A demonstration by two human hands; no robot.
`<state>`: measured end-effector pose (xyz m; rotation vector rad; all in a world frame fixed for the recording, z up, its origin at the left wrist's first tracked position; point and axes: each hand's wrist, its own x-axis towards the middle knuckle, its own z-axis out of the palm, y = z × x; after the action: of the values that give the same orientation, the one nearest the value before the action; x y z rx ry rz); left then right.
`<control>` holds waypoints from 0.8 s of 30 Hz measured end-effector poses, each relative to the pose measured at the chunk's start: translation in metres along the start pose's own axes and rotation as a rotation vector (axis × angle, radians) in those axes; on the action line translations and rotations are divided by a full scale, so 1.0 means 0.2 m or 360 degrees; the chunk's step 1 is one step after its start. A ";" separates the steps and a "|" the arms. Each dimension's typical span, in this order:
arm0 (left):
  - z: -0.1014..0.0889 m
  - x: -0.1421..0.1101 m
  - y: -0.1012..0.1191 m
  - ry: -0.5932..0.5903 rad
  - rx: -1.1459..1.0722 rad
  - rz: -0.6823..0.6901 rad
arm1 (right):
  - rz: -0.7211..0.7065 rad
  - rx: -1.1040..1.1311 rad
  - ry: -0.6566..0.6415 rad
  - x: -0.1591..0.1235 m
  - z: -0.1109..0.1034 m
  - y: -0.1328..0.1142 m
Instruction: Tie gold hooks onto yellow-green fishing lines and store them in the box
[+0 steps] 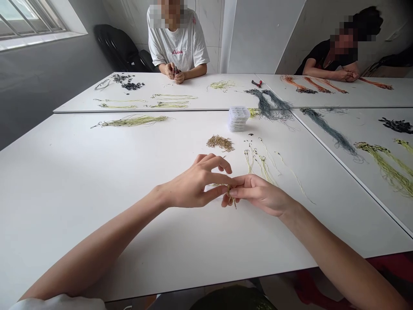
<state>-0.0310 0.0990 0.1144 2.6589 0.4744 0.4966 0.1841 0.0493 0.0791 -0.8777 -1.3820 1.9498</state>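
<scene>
My left hand [193, 185] and my right hand [258, 193] meet above the white table [97, 241], their fingertips pinching a short tangle of thin yellow-green cord [229, 192]. Its ends hang below the fingers, partly hidden by them. Just beyond my right hand lie several loose yellow-green cords with small loops [261, 165]. A small heap of bronze-coloured pins or hooks [220, 143] sits farther ahead, not touching either hand.
A stack of clear plastic boxes [238, 118] stands ahead, beside grey-blue cord bundles [269, 104]. Green, orange and black materials lie across adjoining tables. A co-worker's hands [174, 73] hold something dark opposite me; another person's hands [345, 76] rest at the far right.
</scene>
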 end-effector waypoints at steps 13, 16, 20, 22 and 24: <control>-0.01 0.00 0.00 -0.0022 0.0037 0.0008 | 0.0059 0.0024 0.0059 0.00 0.00 -0.01; -0.01 0.00 -0.01 -0.0034 0.0041 -0.0001 | 0.0046 0.0040 0.0101 0.00 0.00 0.00; -0.01 -0.01 0.00 -0.0050 0.0049 0.0002 | 0.0050 0.0045 0.0162 0.00 0.00 0.00; -0.02 -0.01 0.01 -0.0051 0.0052 0.0007 | 0.0061 0.0027 0.0186 0.00 -0.01 0.00; -0.02 -0.01 0.01 -0.0061 0.0059 0.0019 | 0.0075 -0.0002 0.0194 0.00 -0.01 0.00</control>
<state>-0.0328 0.0977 0.1185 2.7031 0.4611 0.4433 0.1856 0.0500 0.0788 -1.0206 -1.3030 1.8967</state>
